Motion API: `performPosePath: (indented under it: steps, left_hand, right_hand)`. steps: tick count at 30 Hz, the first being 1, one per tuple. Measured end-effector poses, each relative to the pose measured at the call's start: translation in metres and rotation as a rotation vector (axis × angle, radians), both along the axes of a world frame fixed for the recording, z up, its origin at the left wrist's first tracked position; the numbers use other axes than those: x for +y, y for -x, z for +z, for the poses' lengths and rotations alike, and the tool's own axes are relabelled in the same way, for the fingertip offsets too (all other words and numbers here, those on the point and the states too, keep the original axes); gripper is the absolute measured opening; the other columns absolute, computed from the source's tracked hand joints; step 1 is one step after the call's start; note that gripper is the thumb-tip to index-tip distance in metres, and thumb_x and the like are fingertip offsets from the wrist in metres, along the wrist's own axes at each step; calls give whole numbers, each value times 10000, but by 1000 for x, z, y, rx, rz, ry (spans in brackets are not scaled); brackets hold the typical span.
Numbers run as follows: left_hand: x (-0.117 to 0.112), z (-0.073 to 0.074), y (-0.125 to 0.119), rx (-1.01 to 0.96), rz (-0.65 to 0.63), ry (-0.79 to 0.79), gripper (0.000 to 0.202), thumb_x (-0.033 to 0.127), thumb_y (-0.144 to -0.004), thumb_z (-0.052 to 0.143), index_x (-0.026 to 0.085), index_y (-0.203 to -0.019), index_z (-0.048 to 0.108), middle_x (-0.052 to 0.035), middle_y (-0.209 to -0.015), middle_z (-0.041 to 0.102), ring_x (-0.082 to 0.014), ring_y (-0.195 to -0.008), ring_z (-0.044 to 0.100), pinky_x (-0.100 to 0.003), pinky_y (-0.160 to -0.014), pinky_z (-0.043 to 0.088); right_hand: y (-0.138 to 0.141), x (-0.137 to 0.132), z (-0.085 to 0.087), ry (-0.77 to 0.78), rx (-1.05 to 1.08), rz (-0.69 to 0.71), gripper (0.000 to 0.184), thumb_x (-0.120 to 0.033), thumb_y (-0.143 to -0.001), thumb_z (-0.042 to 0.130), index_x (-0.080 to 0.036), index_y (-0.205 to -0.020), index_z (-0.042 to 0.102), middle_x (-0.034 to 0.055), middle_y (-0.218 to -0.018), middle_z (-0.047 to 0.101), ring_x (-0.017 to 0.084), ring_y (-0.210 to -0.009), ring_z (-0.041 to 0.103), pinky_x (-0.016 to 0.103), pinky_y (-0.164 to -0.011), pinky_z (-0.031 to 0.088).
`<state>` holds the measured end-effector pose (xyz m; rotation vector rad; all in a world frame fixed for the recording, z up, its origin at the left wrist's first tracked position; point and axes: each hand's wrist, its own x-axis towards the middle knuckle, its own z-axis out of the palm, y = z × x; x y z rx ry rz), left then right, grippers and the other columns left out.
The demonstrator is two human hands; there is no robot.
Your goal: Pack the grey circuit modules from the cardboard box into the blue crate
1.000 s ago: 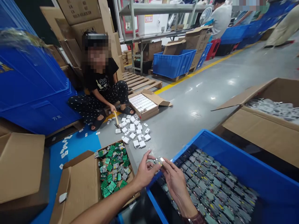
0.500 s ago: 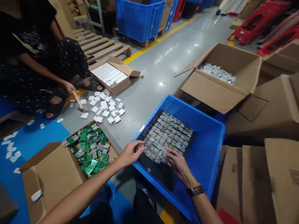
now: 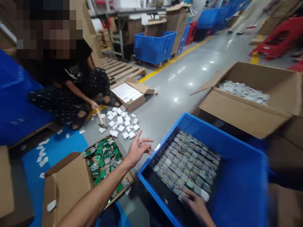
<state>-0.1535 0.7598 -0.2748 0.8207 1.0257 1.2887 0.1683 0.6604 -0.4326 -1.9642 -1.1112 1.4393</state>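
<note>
My left hand [image 3: 139, 149] hovers beside the left rim of a blue bin [image 3: 243, 176], its fingers apart and holding nothing. Inside that bin, my right hand [image 3: 196, 205] reaches to the near edge of a packed layer of grey electronic modules [image 3: 187, 160]. Its fingers are blurred, so I cannot tell whether they grip a module. A whitish piece [image 3: 204, 195] lies at the layer's near right corner, by the right hand. Left of the bin, under my left forearm, a shallow cardboard box [image 3: 68, 176] holds loose green circuit boards [image 3: 101, 164] mixed with grey pieces.
A crouching person [image 3: 71, 85] at left holds a hammer [image 3: 100, 117] by scattered white cases [image 3: 120, 121]. Beyond is a carton of white boxes [image 3: 127, 93]. At right, an open carton [image 3: 246, 118] holds white parts [image 3: 243, 90]. A wooden pallet [image 3: 123, 69] lies behind.
My left hand has lifted away from the modules to outside the bin's left rim. My right hand has moved down to the layer's near edge. The view has shifted left and up.
</note>
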Motion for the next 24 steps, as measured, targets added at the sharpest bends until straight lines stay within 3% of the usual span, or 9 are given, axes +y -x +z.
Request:
performPosePath:
  steps: [3, 5, 7, 11, 14, 19, 21, 24]
  left_hand:
    - [29, 34, 10, -107, 58, -57, 1027, 387, -833, 800, 208, -1600, 141, -109, -1032, 727, -153, -708, 666, -278, -593, 540]
    - [31, 45, 12, -100, 71, -61, 982, 371, -833, 802, 188, -1585, 197, -102, -1007, 735, -151, -704, 666, -275, -590, 536]
    - [23, 43, 13, -57, 81, -29, 894, 364, -818, 813, 170, -1536, 318, -96, -993, 739, -143, -695, 663, -268, -592, 534]
    - [0, 21, 26, 79, 54, 97, 682, 397, -766, 841, 127, -1327, 564, -99, -970, 741, -143, -701, 666, -261, -601, 539]
    - [-17, 4, 46, 172, 66, 199, 641, 438, -732, 855, 115, -1238, 629, -100, -966, 743, -146, -707, 666, -262, -612, 543]
    - [-60, -22, 91, 285, 154, 369, 702, 519, -656, 886, 120, -1190, 664, -115, -994, 748, -167, -737, 674, -272, -629, 552]
    - [-79, -33, 105, 337, 177, 429, 720, 553, -627, 888, 130, -1168, 673, -111, -983, 753, -180, -745, 679, -284, -637, 560]
    - [-104, -47, 114, 426, 197, 474, 701, 602, -624, 864, 142, -1121, 685, -91, -902, 756, -189, -715, 680, -275, -603, 546]
  right_hand:
    - [-8, 5, -19, 18, 5, 47, 115, -285, -424, 717, -266, -528, 670, 58, -681, 738, 345, -799, 712, 442, -777, 557]
    - [-2, 4, -14, 12, 12, 46, 120, -268, -414, 719, -265, -520, 660, 50, -659, 724, 336, -780, 704, 447, -782, 551]
    - [10, 2, 0, -16, 21, 20, 146, -256, -414, 721, -253, -551, 673, 40, -666, 717, 322, -787, 692, 457, -816, 537]
    - [24, -1, 14, -32, -18, -32, 192, -250, -451, 723, -225, -636, 677, 6, -669, 685, 278, -777, 653, 447, -848, 511]
    - [21, -12, 11, -63, -200, 118, 156, -253, -592, 699, -212, -738, 664, 14, -723, 665, 256, -829, 639, 379, -854, 498]
    - [21, -23, 12, -23, -580, 443, 292, -143, -722, 657, -148, -1009, 599, 137, -1091, 617, 223, -879, 621, 303, -803, 484]
    - [22, -23, 12, -34, -602, 507, 319, -106, -739, 614, -147, -1053, 580, 152, -1118, 594, 229, -893, 619, 312, -803, 495]
    - [17, -31, 6, -204, -533, 539, 302, -87, -748, 534, -198, -1021, 597, 131, -1043, 627, 271, -998, 618, 367, -898, 509]
